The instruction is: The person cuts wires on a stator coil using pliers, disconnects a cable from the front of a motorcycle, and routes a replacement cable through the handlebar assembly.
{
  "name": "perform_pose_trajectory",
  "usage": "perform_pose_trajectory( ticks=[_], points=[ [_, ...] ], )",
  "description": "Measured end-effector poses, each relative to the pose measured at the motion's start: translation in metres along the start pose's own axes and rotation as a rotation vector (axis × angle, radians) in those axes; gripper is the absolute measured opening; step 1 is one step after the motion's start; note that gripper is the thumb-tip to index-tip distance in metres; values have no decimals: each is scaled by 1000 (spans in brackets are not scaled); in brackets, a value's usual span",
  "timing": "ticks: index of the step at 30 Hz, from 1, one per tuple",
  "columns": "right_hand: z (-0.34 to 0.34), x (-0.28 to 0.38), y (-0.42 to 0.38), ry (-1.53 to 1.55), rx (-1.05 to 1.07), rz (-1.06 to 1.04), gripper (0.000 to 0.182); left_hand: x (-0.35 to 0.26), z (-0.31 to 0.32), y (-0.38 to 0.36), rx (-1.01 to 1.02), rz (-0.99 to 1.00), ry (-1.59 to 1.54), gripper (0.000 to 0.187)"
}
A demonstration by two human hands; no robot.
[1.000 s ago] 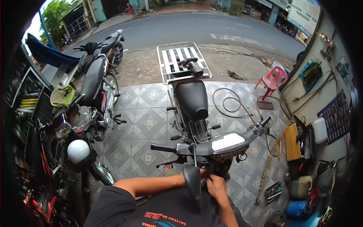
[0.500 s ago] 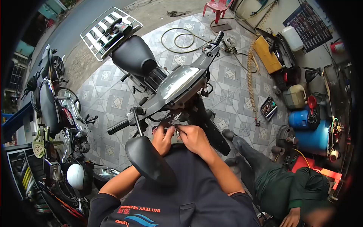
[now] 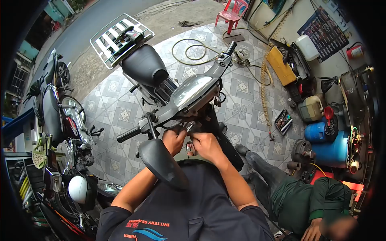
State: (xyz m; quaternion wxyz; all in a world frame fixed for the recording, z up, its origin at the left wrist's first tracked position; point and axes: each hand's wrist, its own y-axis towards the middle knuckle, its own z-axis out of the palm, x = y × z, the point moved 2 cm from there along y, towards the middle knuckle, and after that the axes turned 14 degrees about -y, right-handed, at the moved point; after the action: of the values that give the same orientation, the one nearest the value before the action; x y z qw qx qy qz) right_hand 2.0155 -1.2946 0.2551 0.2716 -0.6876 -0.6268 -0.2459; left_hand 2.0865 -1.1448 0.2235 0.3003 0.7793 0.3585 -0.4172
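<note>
Both hands are at the front of a grey motorbike [image 3: 161, 114], below its headlight [image 3: 195, 90]. My left hand [image 3: 173, 141] is closed, fingers pinched near a small pale piece [image 3: 189, 127] among the wiring. Close on its right, my right hand [image 3: 206, 145] has its fingers curled together at the same spot. What either hand grips is too small to make out. A black mirror [image 3: 161, 162] on its stalk hangs over my left forearm.
A person in dark green [image 3: 297, 197] sits at the lower right, legs stretched toward the bike. Parked motorbikes [image 3: 52, 112] line the left. Along the right wall stand a yellow case [image 3: 281, 66], a blue tank [image 3: 331, 148] and a small tool tray [image 3: 284, 121].
My hands have moved slightly apart, and a foot now shows between them. The view has shifted a little. The bike stands in the same place.
</note>
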Motion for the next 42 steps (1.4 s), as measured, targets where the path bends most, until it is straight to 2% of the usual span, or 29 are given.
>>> perform_pose_trajectory(
  ticks=[4,9,12,17,20,24,25,27,29,31,34,37,39,42],
  points=[
    [-12,-33,25,218,73,48,22,3,0,-1,93,119,174,7],
    [-29,-11,34,69,-9,-4,22,8,-4,3,219,143,320,15],
    [-26,-1,25,204,124,202,25,3,-8,2,198,83,281,10],
    [-1,18,10,343,194,260,23,30,1,5,259,2,307,14],
    [7,43,-2,101,-69,2,22,28,-4,4,331,-44,201,14],
    [10,46,-8,-75,-130,-93,19,31,-4,-3,318,-181,184,22],
    [7,48,-9,-83,-155,-106,19,29,-4,-1,308,-154,194,22],
    [2,52,-13,-246,-89,-115,15,32,-4,-10,186,-413,-409,18],
    [0,56,-13,-292,-107,-118,14,66,0,-40,145,-371,-523,20],
    [1,58,-14,-365,-90,-119,13,66,0,-36,99,-343,-646,23],
    [8,52,-16,-443,-98,-160,11,4,-19,-21,101,-835,-1832,25],
    [8,50,-14,-489,-91,-185,10,48,12,-22,146,-938,-1680,27],
    [7,49,-15,-500,-73,-207,9,50,20,-22,160,-989,-1612,28],
    [2,49,-18,-512,-74,-206,8,41,17,-12,135,-853,-1952,31]
  ],
)
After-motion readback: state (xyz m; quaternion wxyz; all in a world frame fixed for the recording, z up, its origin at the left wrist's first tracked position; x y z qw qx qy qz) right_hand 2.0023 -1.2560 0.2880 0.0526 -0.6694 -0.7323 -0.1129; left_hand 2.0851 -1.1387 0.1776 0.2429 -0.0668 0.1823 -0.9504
